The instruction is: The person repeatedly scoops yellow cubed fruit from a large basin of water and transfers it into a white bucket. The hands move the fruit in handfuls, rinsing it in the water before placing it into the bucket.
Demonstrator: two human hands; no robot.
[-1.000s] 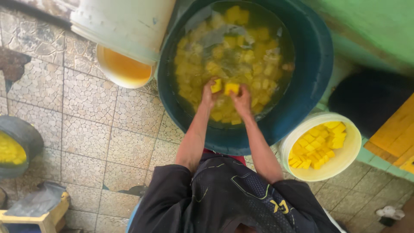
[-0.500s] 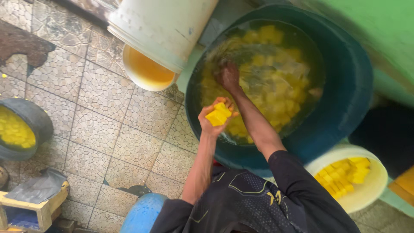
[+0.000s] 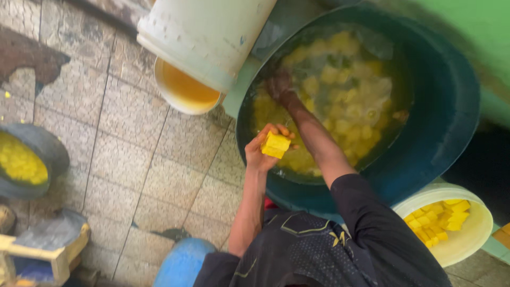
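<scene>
On a tiled floor (image 3: 122, 159), the head view shows the left hand (image 3: 263, 151) cupping a yellow cube (image 3: 275, 144) over the dark tub (image 3: 451, 106) rim, best held level, while the right hand (image 3: 280, 85), grip unclear, gropes underwater among more cubes.
</scene>
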